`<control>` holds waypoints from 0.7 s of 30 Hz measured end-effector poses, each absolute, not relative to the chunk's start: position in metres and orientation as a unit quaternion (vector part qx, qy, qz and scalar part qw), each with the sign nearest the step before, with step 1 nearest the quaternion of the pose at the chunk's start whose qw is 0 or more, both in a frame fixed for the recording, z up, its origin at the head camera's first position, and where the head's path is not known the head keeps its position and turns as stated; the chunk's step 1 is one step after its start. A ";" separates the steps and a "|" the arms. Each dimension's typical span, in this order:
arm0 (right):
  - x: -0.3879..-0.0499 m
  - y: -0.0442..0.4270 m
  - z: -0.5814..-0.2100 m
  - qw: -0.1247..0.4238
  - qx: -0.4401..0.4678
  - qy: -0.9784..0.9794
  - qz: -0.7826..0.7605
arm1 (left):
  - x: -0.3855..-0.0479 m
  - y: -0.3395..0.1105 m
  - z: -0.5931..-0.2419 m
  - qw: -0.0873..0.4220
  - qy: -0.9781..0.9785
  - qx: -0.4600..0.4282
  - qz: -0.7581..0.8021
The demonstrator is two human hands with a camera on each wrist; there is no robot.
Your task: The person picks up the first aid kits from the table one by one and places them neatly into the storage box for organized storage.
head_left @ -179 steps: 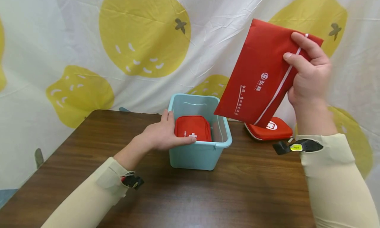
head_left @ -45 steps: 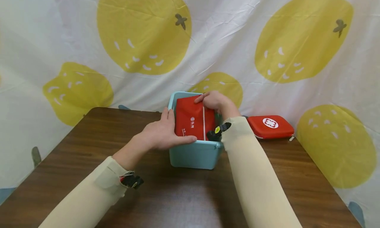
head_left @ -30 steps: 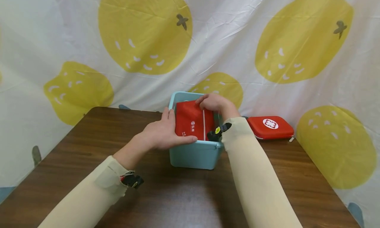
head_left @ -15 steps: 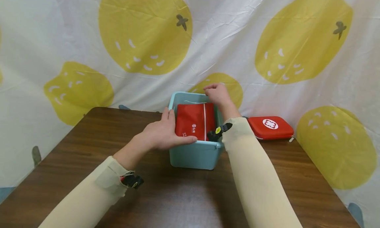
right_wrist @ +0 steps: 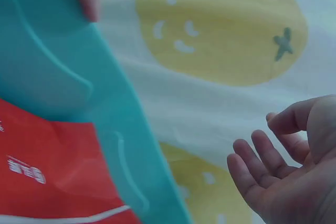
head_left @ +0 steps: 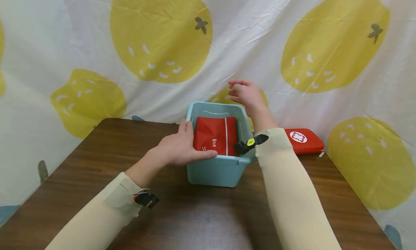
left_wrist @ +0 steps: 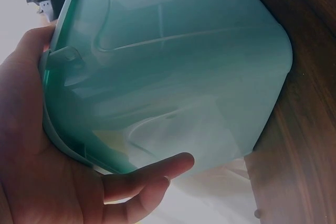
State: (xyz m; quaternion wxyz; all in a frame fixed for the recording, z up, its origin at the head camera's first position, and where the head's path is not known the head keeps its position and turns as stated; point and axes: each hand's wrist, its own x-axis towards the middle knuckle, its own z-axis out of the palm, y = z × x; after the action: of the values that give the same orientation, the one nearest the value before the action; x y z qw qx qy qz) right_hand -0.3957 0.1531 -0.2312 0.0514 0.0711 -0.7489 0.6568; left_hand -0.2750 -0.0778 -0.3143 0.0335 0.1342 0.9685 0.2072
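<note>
Nearest in, the left grip [head_left: 177, 145] stays put, thumb laid along the front rim of the light-blue plastic bin [head_left: 212, 174], fingers straight against its side, bracing rather than clenching. Just right of that grip, inside the bin, lies the red white-striped pouch [head_left: 211, 132], and here's the change: the right grip [head_left: 248, 98] has let go! It's up by the far right corner, fingers loose, holding nothing, the pouch below it and to its left. The pouch has settled lower within the walls, so its placing looks done. Right of both grips, the red zippered hard case [head_left: 310, 142] sits on the wooden worktop [head_left: 182, 210], partly behind the right sleeve [head_left: 295, 192]. Beyond everything hangs the lemon-print curtain [head_left: 243, 44].
</note>
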 end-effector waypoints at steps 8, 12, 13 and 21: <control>-0.377 0.186 -0.205 0.090 0.105 -0.766 0.628 | -0.276 -0.080 -0.313 0.031 0.970 0.134 0.201; -0.371 0.206 -0.205 0.108 0.099 -0.789 0.596 | -0.276 -0.081 -0.313 0.029 0.971 0.134 0.197; -0.370 0.213 -0.207 0.111 0.098 -0.796 0.587 | -0.276 -0.081 -0.314 0.030 0.970 0.134 0.198; -0.374 0.274 -0.238 0.117 0.058 -0.833 0.538 | -0.276 -0.080 -0.315 0.029 0.971 0.132 0.196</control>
State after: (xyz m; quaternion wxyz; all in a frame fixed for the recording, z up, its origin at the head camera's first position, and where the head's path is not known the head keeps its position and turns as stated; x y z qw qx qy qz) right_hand -0.3737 0.2737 -0.2384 0.1170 0.0576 -0.8325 0.5384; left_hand -0.2760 -0.0801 -0.3148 0.0294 0.1319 0.9712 0.1960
